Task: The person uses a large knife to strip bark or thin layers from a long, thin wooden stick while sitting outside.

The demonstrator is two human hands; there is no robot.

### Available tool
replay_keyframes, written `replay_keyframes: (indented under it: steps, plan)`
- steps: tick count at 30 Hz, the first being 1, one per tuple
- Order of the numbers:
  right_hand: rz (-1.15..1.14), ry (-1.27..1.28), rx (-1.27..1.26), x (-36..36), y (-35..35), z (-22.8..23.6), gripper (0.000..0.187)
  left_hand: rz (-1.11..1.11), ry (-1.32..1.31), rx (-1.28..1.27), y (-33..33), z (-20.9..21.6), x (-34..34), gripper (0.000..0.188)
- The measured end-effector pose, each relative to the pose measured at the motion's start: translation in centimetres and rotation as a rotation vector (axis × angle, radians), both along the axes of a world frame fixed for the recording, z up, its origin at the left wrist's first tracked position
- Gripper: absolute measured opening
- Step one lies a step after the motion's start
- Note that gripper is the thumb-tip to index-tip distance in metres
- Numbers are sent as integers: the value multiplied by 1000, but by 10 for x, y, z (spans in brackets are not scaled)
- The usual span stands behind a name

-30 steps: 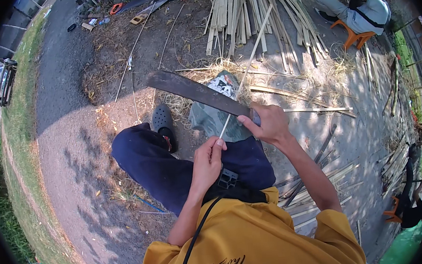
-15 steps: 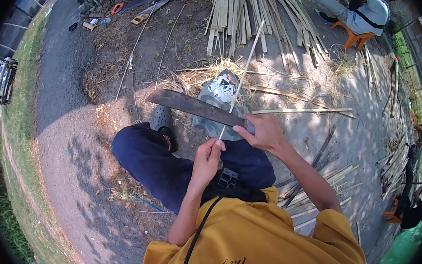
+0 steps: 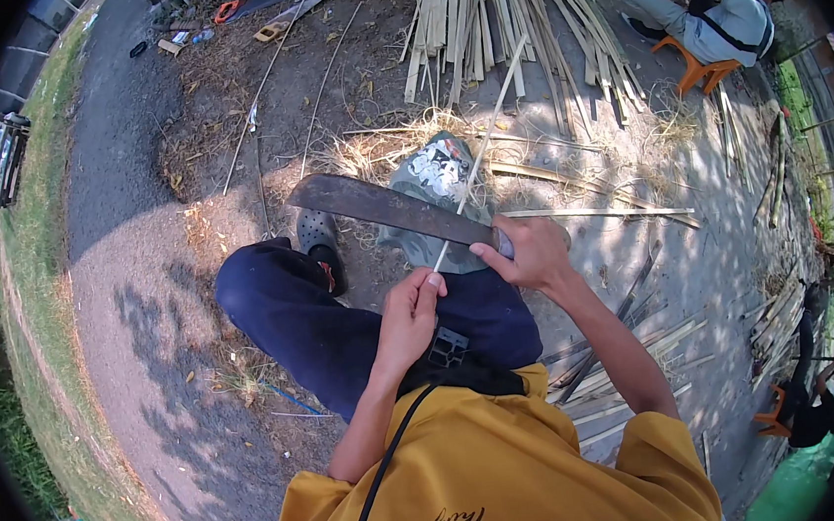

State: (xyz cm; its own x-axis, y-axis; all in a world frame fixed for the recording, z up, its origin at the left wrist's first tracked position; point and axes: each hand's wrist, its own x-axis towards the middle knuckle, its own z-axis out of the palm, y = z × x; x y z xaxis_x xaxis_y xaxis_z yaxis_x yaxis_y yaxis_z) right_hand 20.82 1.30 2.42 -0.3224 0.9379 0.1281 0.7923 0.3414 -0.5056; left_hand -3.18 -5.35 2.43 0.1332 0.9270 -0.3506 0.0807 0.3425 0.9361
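My left hand [image 3: 411, 313] is closed on the near end of a thin pale bamboo strip [image 3: 482, 146], which slants away from me toward the far right. In my right hand [image 3: 533, 252] is the handle of a machete [image 3: 388, 209], its wide dark blade pointing left. The blade lies across the strip, a little beyond my left fingers. Below the blade, a grey-green cloth [image 3: 422, 245] with a white and black print covers part of my leg.
Many split bamboo strips [image 3: 476, 27] lie fanned out ahead, among curly shavings [image 3: 368, 153]. Handsaws [image 3: 306, 14] rest at the far left. A person [image 3: 733, 22] sits on an orange stool [image 3: 701, 70] at the far right, another [image 3: 816, 419] lower right. More strips [image 3: 636, 380] lie beside my right arm.
My right hand and the machete have shifted very slightly right. The strip's far end has tipped a little to the right. My left hand keeps its hold in nearly the same place.
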Motion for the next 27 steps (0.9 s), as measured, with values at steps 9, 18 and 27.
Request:
replay_keyframes:
  steps: [9, 18, 27]
  plan:
    - [7, 11, 6, -5, -14, 15, 59, -29, 86, 51, 3, 7, 0, 29]
    - [-176, -143, -115, 23, 8, 6, 58, -66, 101, 30, -11, -2, -2, 29]
    - [16, 33, -95, -9, -26, 13, 51, -50, -307, -299, 9, -1, -7, 33]
